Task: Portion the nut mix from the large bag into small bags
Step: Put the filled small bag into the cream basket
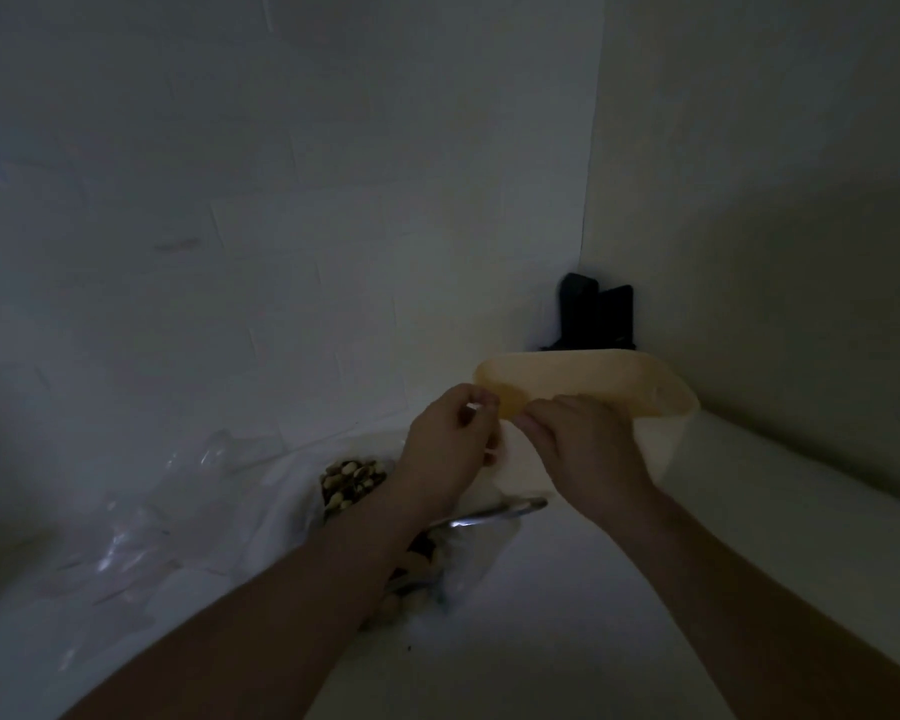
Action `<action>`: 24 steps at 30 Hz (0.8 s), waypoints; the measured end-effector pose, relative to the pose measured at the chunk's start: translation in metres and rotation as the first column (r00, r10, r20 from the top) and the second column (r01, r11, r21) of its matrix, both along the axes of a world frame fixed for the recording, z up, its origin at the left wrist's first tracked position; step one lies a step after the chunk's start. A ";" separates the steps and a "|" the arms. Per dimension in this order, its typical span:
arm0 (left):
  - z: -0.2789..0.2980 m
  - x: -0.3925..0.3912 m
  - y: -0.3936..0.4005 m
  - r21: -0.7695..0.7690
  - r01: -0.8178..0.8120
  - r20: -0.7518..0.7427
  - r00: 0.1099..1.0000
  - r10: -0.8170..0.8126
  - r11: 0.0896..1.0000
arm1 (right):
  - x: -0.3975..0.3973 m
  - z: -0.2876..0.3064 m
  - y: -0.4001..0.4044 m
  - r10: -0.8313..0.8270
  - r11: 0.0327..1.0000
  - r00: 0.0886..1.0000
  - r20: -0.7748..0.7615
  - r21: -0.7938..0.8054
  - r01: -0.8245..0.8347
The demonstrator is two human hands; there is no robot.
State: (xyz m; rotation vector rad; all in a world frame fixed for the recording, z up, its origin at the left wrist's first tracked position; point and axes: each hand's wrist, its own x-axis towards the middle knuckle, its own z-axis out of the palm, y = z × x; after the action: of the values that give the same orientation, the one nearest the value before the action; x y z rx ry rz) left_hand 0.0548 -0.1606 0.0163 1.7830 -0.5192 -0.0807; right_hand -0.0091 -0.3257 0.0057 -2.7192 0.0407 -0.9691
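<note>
Nearest us, our two forearms reach forward over the white bench (567, 615), and between them, low under the left forearm, lies a clear small bag (437, 574) that seems already to hold some nuts, though the dim light makes it hard to be sure. A metal spoon (494, 511) rests just beyond it, its handle running roughly left to right. Further left, the large bag (188, 511) of clear plastic sprawls across the bench with its mouth turned toward our hands, and the nut mix (352, 480) shows in that opening, just beside our left wrist. Our left hand (448, 444) has its fingers curled in a pinch on something thin and pale; our right hand (578, 444) is likewise curled, and both seem to hold the top edge of a fresh small bag, but the film is too faint for us to tell. The hands sit close together in front of a cream-coloured tub (593, 387), with a dark object (596, 314) in the corner behind it. We judge the coming scoop turns on this: the nuts lie down and left of the grip, nearer the left hand, and the spoon's handle end points toward the right.
</note>
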 end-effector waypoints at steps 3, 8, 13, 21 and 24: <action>0.002 -0.009 0.032 0.194 0.060 0.153 0.984 -0.091 0.979 | 0.006 -0.002 -0.006 0.003 0.999 0.999 0.053 0.034 -0.004; -0.001 -0.016 0.115 0.404 -0.077 0.403 0.910 -0.102 0.912 | 0.011 -0.001 0.036 0.074 0.996 0.968 0.239 -0.058 -0.062; -0.008 0.001 0.205 0.526 -0.378 0.471 0.875 0.109 0.762 | 0.020 -0.027 0.126 0.371 0.922 0.924 0.095 0.085 -0.378; -0.034 0.025 0.276 0.884 -0.409 0.446 0.884 -0.143 0.228 | 0.027 -0.055 0.160 0.366 0.921 0.929 0.048 0.124 -0.369; -0.048 0.030 0.280 0.787 -0.535 0.604 0.771 -0.203 0.308 | 0.026 -0.058 0.159 0.359 0.921 0.932 0.055 0.143 -0.363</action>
State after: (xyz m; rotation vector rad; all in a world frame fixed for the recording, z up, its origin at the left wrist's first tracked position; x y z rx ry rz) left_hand 0.0852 0.1191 -0.0314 3.1280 -0.8255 0.5159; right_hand 0.0165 -0.1669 -0.0518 -2.4524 -0.3665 -0.8547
